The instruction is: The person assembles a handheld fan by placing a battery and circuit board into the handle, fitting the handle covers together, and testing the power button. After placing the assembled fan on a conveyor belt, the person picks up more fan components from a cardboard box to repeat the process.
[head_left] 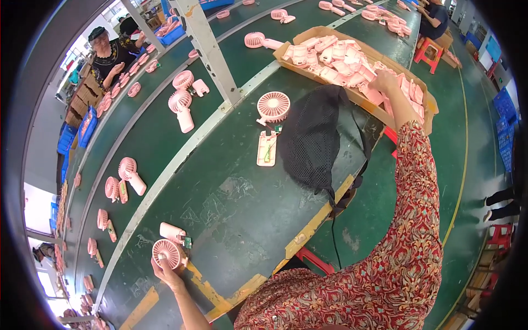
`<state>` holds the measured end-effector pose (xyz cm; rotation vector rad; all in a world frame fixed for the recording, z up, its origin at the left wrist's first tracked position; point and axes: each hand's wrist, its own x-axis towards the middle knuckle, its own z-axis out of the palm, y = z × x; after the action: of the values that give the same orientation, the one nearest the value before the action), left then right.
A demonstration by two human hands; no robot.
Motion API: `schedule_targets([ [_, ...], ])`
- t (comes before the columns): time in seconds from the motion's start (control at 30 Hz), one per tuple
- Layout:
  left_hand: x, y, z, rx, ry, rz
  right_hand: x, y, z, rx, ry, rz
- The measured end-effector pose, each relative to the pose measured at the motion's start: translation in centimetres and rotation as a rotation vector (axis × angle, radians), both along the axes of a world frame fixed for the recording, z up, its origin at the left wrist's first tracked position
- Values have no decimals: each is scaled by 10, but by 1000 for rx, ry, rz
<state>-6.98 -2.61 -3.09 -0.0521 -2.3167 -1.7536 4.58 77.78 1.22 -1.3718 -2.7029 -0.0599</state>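
My left hand [169, 276] is closed on the rim of a pink handheld fan [168, 253], low over the near left of the green worktable. Right behind its round head lies its pink handle shell [172, 232], with a small green circuit board [188, 242] beside it. Far to the right, my right hand [385, 82] reaches into a long cardboard box [430, 110] heaped with pink plastic shells [335, 58]. Its fingers curl down among them, and what they grip, if anything, is hidden. Another fan [273, 107] lies mid-table above an opened handle [267, 149] with wires showing.
A black mesh cap [313, 137] lies between that fan and the table's edge, its cord hanging down. Beyond a white metal rail [165, 170], a green conveyor carries several pink fans [180, 102]. A metal post [206, 49] rises there. A co-worker [113, 55] sits across.
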Motion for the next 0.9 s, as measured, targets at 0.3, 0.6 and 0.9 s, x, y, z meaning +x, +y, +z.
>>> schedule_targets([
  [0.3,-4,2,-2,23,6,-28,29,-25,-2,82,314,-167],
  [0.6,1,-10,4,-11,42,-11,37,-19,29,53,614,-79],
  [0.9,26,-17,1,299,-8,-82,-45,-263,121,-676,1065,453],
])
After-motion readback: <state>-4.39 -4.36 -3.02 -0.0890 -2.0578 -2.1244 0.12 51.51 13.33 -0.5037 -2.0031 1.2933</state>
